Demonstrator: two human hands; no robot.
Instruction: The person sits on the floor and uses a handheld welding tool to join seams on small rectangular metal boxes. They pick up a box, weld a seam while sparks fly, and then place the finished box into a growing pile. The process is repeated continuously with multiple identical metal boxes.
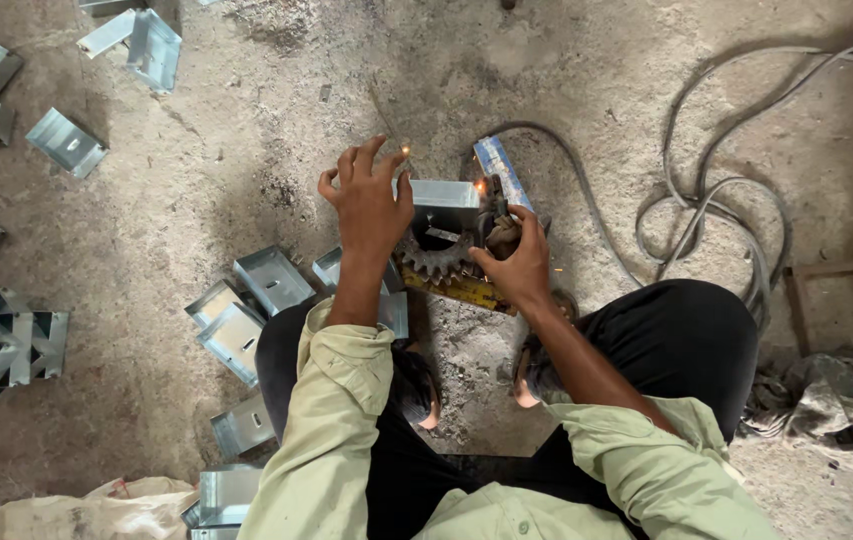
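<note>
Overhead, head view, single frame.

Item one: left hand [371, 200], centre of the frame, fingers spread and slightly curled, palm pressing down on a folded galvanised metal bracket [443, 196]; it steadies the piece rather than closing round it.

Item two: right hand [518, 262], just right of centre, fingers closed round a dark electrode holder [495, 215] whose tip meets the bracket's right edge, where a small orange spark shows. A second spark glows near the left fingertips.

Item three: rusty toothed gear [436, 262], lying under and between both hands, beside a yellow bar [461, 290].

Item four: grey welding cable [706, 200], looping across the upper right of the dirt floor [246, 130].

Item five: loose brackets [246, 300], scattered left of centre and in the upper left; a stacked group [1, 350] sits at the left edge.

Progress, by judgement: the one bracket appears mid-weld; whether the scattered pieces are finished or waiting cannot be told.

Pose: both forearms reach forward from pale green sleeves, the person squatting, dark-trousered knees either side.
</note>
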